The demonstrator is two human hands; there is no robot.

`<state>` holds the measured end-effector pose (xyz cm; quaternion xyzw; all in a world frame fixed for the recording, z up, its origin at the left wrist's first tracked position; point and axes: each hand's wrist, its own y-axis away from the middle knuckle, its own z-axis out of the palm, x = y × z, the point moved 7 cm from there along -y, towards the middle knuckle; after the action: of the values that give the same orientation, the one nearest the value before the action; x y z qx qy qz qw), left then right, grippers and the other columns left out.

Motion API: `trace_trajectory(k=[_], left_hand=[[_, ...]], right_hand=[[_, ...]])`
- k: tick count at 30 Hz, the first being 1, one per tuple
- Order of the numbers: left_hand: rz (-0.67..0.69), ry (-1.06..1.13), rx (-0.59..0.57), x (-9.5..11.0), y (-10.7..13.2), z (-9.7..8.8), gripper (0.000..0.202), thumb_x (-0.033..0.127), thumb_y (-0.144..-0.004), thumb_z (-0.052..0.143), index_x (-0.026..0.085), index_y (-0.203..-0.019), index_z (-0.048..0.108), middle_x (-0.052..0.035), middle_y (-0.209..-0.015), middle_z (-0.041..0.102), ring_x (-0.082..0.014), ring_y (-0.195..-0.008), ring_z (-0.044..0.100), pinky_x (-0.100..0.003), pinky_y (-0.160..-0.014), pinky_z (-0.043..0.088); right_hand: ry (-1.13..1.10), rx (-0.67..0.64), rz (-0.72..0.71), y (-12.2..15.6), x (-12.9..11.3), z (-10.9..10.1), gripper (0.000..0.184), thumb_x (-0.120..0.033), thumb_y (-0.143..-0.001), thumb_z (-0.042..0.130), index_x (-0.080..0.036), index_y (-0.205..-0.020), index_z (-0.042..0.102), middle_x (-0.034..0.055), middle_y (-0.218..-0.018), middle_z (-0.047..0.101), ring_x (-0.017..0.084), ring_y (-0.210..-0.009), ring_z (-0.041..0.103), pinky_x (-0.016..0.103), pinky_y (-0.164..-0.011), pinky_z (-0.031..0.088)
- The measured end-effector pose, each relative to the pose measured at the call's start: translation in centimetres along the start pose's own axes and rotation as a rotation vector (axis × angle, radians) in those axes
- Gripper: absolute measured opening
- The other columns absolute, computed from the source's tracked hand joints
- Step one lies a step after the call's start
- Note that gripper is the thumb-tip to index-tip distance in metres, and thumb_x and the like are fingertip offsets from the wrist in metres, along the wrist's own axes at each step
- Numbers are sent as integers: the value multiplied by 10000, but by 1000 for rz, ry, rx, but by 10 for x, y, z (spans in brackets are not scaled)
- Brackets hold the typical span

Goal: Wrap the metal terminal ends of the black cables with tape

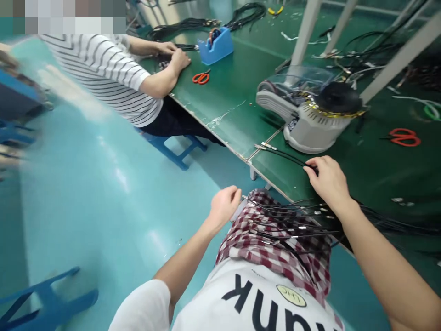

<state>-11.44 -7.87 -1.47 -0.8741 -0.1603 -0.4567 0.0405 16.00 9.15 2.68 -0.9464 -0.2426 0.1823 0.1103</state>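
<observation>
My right hand (327, 180) rests on the green table (234, 105) near its front edge, fingers closed on a couple of thin black cables (285, 155) with metal tips. My left hand (224, 206) hovers off the table edge above my lap, fingers curled in a pinch around the metal end of a cable. A bundle of several black cables with metal ends (292, 223) lies across my checked lap and trails onto the table to the right.
A grey tape dispenser machine (310, 115) stands just beyond my right hand. Red scissors (404, 137) lie at the right, another pair (201, 77) farther back near a blue tape holder (216, 46). A person in a striped shirt (110, 69) sits at the table's left. Blue stool (44, 299) on the floor.
</observation>
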Motion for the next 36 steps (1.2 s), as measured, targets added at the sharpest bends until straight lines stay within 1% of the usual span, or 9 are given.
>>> trace_trajectory(k=[4,10,15,20,24,27,31,33,36], left_hand=[[58,3,111,18,-15,-12,289,354,-952,509,199,-709,497,37,-630,421,-132,-608,370,-269,-601,286],[153,72,73,45,-26,6,281,364,-943,551,188,-724,540,33,-651,470,-120,-619,424,-255,-613,340],[159,145,60,47,-30,16,279,370,-938,561,183,-731,549,33,-639,475,-113,-594,416,-247,-576,335],[151,194,37,49,-30,19,283,371,-929,583,180,-723,555,33,-632,473,-109,-583,406,-245,-562,329],[141,241,25,51,-29,21,304,384,-915,612,175,-701,555,29,-626,478,-105,-573,416,-242,-555,333],[116,298,35,49,-32,19,236,414,-918,619,185,-868,595,20,-695,542,-107,-582,470,-231,-554,371],[48,644,69,42,-39,9,365,441,-937,619,210,-1188,490,5,-797,611,-110,-604,555,-241,-600,461],[32,867,60,43,-40,3,326,431,-933,637,196,-1126,519,-7,-794,625,-111,-607,580,-249,-607,476],[37,1012,48,51,-33,-5,222,372,-927,663,169,-961,580,-19,-750,634,-115,-586,591,-249,-575,470]], right_hand=[[166,0,-33,-4,9,8,162,-262,-968,534,-181,-965,675,94,-961,663,252,-936,587,340,-757,399],[378,-39,-184,-5,-5,8,281,-230,-1007,425,-132,-967,685,127,-906,667,251,-845,560,374,-716,291],[377,-58,-219,-6,-6,2,317,-195,-1021,386,-146,-918,682,95,-867,675,223,-820,570,376,-724,264],[341,-74,-194,-9,-11,4,242,-311,-1004,495,-170,-961,688,85,-938,684,230,-874,586,369,-728,259],[335,-77,-147,-14,-13,6,201,-270,-982,523,-153,-899,663,98,-891,670,232,-829,576,364,-707,255],[322,-67,-138,-8,-21,-5,187,-270,-992,510,-160,-923,645,93,-902,667,237,-847,572,360,-717,272],[235,-51,-172,16,-37,-25,185,-287,-1015,488,-179,-945,621,71,-929,674,234,-869,571,358,-752,309],[180,-69,-189,31,-43,-30,182,-287,-1018,486,-182,-943,615,67,-931,677,230,-865,575,357,-753,322],[62,-116,-194,45,-58,-32,164,-319,-995,537,-188,-935,616,61,-925,686,229,-869,595,357,-757,340]])
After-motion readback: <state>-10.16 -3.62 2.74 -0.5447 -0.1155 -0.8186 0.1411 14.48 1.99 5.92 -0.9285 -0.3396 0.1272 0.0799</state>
